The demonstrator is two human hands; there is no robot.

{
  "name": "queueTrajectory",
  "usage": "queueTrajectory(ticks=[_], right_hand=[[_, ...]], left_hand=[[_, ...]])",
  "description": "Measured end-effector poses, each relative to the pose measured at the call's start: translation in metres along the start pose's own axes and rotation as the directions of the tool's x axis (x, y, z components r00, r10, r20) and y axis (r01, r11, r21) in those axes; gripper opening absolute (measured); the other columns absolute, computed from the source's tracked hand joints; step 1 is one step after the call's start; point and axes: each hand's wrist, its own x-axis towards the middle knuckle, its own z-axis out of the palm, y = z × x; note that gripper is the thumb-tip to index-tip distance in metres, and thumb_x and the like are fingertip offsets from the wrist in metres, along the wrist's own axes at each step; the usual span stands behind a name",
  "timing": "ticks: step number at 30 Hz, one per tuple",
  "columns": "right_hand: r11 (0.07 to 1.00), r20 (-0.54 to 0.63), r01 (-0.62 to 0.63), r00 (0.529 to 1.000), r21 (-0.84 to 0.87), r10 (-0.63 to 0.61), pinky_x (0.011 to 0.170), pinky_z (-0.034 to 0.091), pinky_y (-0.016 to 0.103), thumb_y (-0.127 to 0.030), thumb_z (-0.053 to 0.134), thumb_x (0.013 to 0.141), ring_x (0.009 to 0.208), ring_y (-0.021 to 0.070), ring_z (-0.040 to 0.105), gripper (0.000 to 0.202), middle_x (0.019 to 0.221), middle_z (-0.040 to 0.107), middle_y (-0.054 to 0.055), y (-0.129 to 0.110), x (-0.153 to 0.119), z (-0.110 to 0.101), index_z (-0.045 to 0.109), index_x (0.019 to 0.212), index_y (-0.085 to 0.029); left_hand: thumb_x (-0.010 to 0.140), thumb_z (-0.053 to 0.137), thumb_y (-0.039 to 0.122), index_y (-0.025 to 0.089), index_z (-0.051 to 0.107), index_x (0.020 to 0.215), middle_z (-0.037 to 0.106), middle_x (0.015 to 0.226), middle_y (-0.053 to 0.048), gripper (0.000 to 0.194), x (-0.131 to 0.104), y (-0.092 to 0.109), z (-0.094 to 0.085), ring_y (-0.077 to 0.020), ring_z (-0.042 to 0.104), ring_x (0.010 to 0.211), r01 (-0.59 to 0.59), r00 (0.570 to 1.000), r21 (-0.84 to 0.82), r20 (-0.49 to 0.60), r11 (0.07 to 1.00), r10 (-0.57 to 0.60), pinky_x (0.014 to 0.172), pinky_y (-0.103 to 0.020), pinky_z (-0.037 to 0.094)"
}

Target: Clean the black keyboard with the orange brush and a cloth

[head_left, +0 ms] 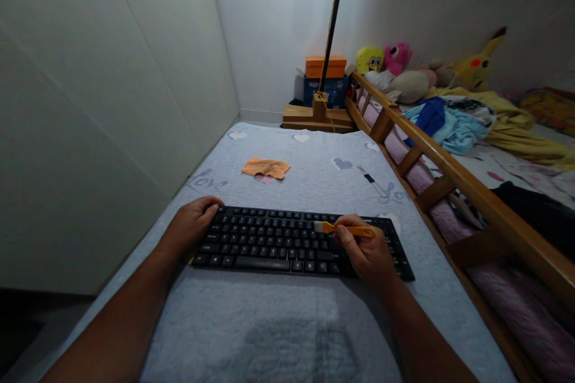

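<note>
Softly puckered, the pale blue quilted cover [202, 323] is patterned with hearts and lettering. Across it is laid a black full-size keyboard [260, 264], a long slab of hard, squarish plastic keys. Its left end is touched by the left hand [193, 221], whose thumb is set at the upper corner; whether the fingers are closed round the edge cannot be told. Over the keyboard's right half, a slim orange-handled brush [362, 231] is pinched between the thumb and bent fingers of the right hand [366, 254]. Its short pale bristles are pointed left above the keys; contact cannot be made out. Both forearms are slanted inward. Beyond, a limp, rumpled orange cloth [266, 167] is spread on the left, and a wire keycap puller [369, 178] with a black block is laid on the right, near a varnished wooden rail [431, 155]. Farther off, a black pole [332, 24] is set in a wooden base [320, 106].
</note>
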Motion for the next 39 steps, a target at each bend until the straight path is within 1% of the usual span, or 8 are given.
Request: queueTrajectory(ticks=[6,10,16,21,25,30,35,39], right_hand=[[0.991,0.025,0.073,0.997,-0.112,-0.071,0.058,0.041,0.024,-0.025,0.048,0.096,0.059,0.0134,0.057,0.019,0.069,0.060,0.000,-0.007,0.002,0.001,0.060,0.082,-0.020],[0.992,0.058,0.083,0.995,-0.098,-0.077,0.053,0.038,0.024,-0.025,0.046,0.095,0.054,0.0124,0.054,0.022,0.064,0.057,-0.002,-0.010,0.001,0.000,0.057,0.077,-0.020],[0.995,-0.004,0.065,0.998,-0.078,-0.065,0.055,0.041,0.024,-0.028,0.046,0.097,0.057,0.0138,0.057,0.021,0.065,0.058,-0.001,-0.008,-0.001,0.000,0.058,0.081,-0.020],[0.991,0.025,0.087,0.996,-0.100,-0.085,0.055,0.040,0.024,-0.026,0.046,0.096,0.057,0.0135,0.056,0.021,0.067,0.059,-0.001,-0.010,0.000,0.002,0.058,0.080,-0.020],[0.997,0.031,0.050,0.998,-0.062,-0.049,0.053,0.040,0.024,-0.030,0.042,0.097,0.054,0.0138,0.055,0.029,0.060,0.056,-0.001,-0.011,-0.001,-0.001,0.055,0.073,-0.021],[0.998,-0.039,0.019,0.999,-0.065,-0.022,0.053,0.040,0.025,-0.034,0.042,0.098,0.054,0.0149,0.057,0.028,0.060,0.058,-0.001,-0.009,-0.002,-0.003,0.058,0.078,-0.021],[0.996,0.040,0.050,0.998,-0.075,-0.047,0.052,0.038,0.024,-0.031,0.043,0.096,0.052,0.0133,0.054,0.029,0.058,0.055,-0.002,-0.010,-0.001,-0.001,0.054,0.072,-0.021],[0.999,0.017,-0.012,1.000,0.031,0.011,0.049,0.038,0.024,-0.034,0.043,0.096,0.049,0.0134,0.051,0.030,0.054,0.051,-0.003,-0.007,-0.003,-0.003,0.055,0.072,-0.020]], left_hand=[[0.081,0.045,0.045,0.021,0.071,0.092,0.074,0.086,-0.004,0.037,0.000,0.001,-0.001,-0.0256,0.067,0.083,0.010,1.000,-0.001,0.006,1.000,-0.010,0.077,-0.033,0.049],[0.081,0.044,0.045,0.022,0.070,0.091,0.074,0.086,-0.004,0.036,0.000,0.001,0.000,-0.0259,0.067,0.084,0.010,1.000,0.002,-0.002,1.000,-0.010,0.076,-0.033,0.049],[0.082,0.045,0.045,0.021,0.071,0.093,0.075,0.089,-0.005,0.037,0.001,-0.002,0.001,-0.0261,0.068,0.086,0.014,1.000,0.002,0.008,1.000,-0.014,0.077,-0.034,0.049],[0.082,0.045,0.045,0.021,0.071,0.094,0.075,0.088,-0.005,0.037,-0.001,-0.002,0.001,-0.0257,0.068,0.084,0.015,1.000,-0.010,-0.007,1.000,-0.015,0.075,-0.033,0.049],[0.082,0.046,0.045,0.021,0.072,0.094,0.075,0.089,-0.005,0.037,-0.002,-0.001,0.001,-0.0258,0.068,0.084,0.020,1.000,-0.007,-0.007,1.000,-0.020,0.075,-0.033,0.049],[0.083,0.044,0.045,0.022,0.071,0.095,0.074,0.088,-0.004,0.038,-0.001,-0.001,0.001,-0.0254,0.067,0.084,0.018,1.000,0.006,-0.004,1.000,-0.018,0.074,-0.032,0.049],[0.081,0.044,0.044,0.021,0.072,0.094,0.074,0.085,-0.004,0.038,-0.001,0.001,0.001,-0.0253,0.067,0.080,0.028,1.000,0.009,-0.003,1.000,-0.028,0.073,-0.032,0.049],[0.082,0.044,0.045,0.021,0.072,0.095,0.075,0.087,-0.004,0.039,-0.002,0.002,0.001,-0.0253,0.067,0.081,0.033,0.999,0.004,-0.005,0.999,-0.033,0.073,-0.032,0.049]])
